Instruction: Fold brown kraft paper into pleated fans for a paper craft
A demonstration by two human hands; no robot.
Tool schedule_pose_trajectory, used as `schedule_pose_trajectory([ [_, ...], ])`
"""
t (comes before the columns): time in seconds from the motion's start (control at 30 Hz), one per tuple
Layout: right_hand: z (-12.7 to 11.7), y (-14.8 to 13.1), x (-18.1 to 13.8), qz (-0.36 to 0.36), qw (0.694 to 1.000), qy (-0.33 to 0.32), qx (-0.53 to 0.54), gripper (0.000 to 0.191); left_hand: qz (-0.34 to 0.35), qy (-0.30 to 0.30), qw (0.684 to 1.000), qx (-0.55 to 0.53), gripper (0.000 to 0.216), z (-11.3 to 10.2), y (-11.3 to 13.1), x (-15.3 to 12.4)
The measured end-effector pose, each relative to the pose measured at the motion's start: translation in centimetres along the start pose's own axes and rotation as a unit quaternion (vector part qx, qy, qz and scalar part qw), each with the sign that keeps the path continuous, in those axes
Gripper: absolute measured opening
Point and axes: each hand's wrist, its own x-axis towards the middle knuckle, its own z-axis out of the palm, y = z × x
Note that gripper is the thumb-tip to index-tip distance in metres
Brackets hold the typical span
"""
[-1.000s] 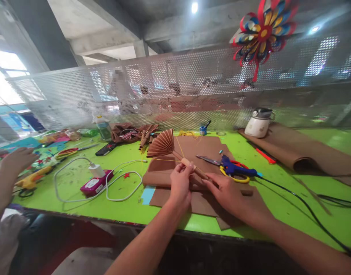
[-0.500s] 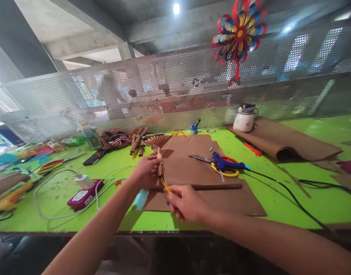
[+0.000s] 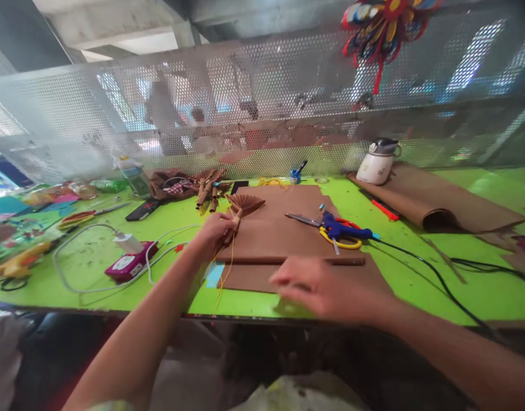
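My left hand (image 3: 219,228) is closed around the rolled-paper stem of a pleated brown paper fan (image 3: 245,202), just over the brown paper. Yellow string (image 3: 231,262) hangs loose from the stem down toward the table edge. My right hand (image 3: 307,285), blurred by motion, is above the front of the brown paper sheet (image 3: 288,228), its fingers apart and nothing visible in them. Beyond it lie scissors with yellow and red handles (image 3: 340,242), partly covered by a blue glue gun (image 3: 337,227).
Rolled paper pieces (image 3: 208,193), a phone (image 3: 142,209) and a purple power adapter (image 3: 131,262) with a white cable are at left. A white jug (image 3: 376,162) stands by a large brown paper roll (image 3: 437,200). A red cutter (image 3: 384,210) lies nearby. A black cord (image 3: 429,277) crosses the right side.
My right hand has let go of the yellow string and moved right. The string now hangs free. The fan tilts more to the right in my left hand. The view has dipped downward.
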Motion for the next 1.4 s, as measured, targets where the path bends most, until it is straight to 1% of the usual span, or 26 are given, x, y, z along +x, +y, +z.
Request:
schedule_pose_trajectory([
  [0.1, -2.6, 3.2, -1.3, 0.086, 0.991, 0.092, -0.049, 0.020, 0.004, 0.006, 0.999, 0.054, 0.014, 0.7, -0.9, -0.1],
  [0.17, -3.9, 4.8, -2.8, 0.118, 0.986, 0.094, -0.072, 0.020, 0.011, 0.016, 0.996, 0.093, 0.013, 0.8, -1.1, 0.0],
  [0.27, -4.6, 5.7, -5.3, 0.113, 0.985, 0.038, -0.125, 0.019, 0.030, 0.038, 0.987, 0.154, 0.015, 0.7, -1.1, 0.2],
  [0.37, -3.9, 5.0, -7.3, 0.080, 0.981, -0.033, -0.175, 0.014, 0.058, 0.054, 0.975, 0.207, 0.021, 0.8, -0.9, 0.1],
  [0.43, -2.9, 4.2, -8.2, 0.057, 0.975, -0.046, -0.208, 0.013, 0.079, 0.057, 0.967, 0.235, 0.028, 1.0, -0.8, 0.0],
  [0.57, -0.9, 3.6, -8.7, 0.009, 0.961, -0.020, -0.277, 0.019, 0.115, 0.058, 0.954, 0.271, 0.037, 1.1, -0.7, -0.1],
  [0.67, 0.1, 4.0, -8.6, -0.030, 0.947, 0.002, -0.321, 0.022, 0.131, 0.064, 0.947, 0.285, 0.042, 0.8, -0.6, 0.0],
  [0.77, 0.8, 4.6, -8.3, -0.054, 0.938, 0.023, -0.342, 0.022, 0.153, 0.085, 0.935, 0.309, 0.047, 0.3, 0.0, -0.4],
  [0.83, 1.0, 4.8, -8.2, -0.062, 0.938, 0.037, -0.340, 0.023, 0.195, 0.111, 0.911, 0.345, 0.047, 0.2, 0.9, -1.5],
  [0.87, 1.1, 4.9, -8.2, -0.065, 0.938, 0.047, -0.337, 0.024, 0.228, 0.143, 0.893, 0.361, 0.045, 0.3, 1.4, -2.4],
  [0.9, 1.2, 4.9, -8.2, -0.066, 0.939, 0.059, -0.331, 0.025, 0.270, 0.158, 0.874, 0.371, 0.043, 0.6, 2.0, -3.3],
  [0.93, 1.3, 4.9, -8.2, -0.067, 0.941, 0.072, -0.325, 0.026, 0.322, 0.139, 0.857, 0.378, 0.040, 1.0, 2.6, -4.3],
  [0.97, 1.4, 4.9, -8.3, -0.068, 0.942, 0.084, -0.318, 0.026, 0.374, 0.101, 0.839, 0.383, 0.038, 1.5, 3.1, -5.2],
  [1.03, 1.7, 4.7, -8.5, -0.072, 0.945, 0.103, -0.303, 0.025, 0.439, 0.025, 0.807, 0.393, 0.037, 2.7, 3.9, -6.5],
  [1.1, 2.1, 4.3, -9.0, -0.077, 0.948, 0.116, -0.288, 0.021, 0.464, -0.032, 0.786, 0.407, 0.036, 3.9, 4.1, -7.1],
  [1.17, 2.6, 3.5, -9.7, -0.086, 0.952, 0.124, -0.266, 0.020, 0.486, -0.079, 0.774, 0.399, 0.029, 4.9, 3.9, -7.2],
  [1.3, 3.4, 1.8, -11.4, -0.108, 0.968, 0.120, -0.194, 0.034, 0.520, -0.139, 0.759, 0.367, 0.024, 6.1, 3.2, -7.7],
  [1.4, 3.9, 1.2, -12.6, -0.106, 0.969, 0.153, -0.162, 0.043, 0.529, -0.176, 0.761, 0.332, 0.023, 6.5, 3.0, -9.1],
])
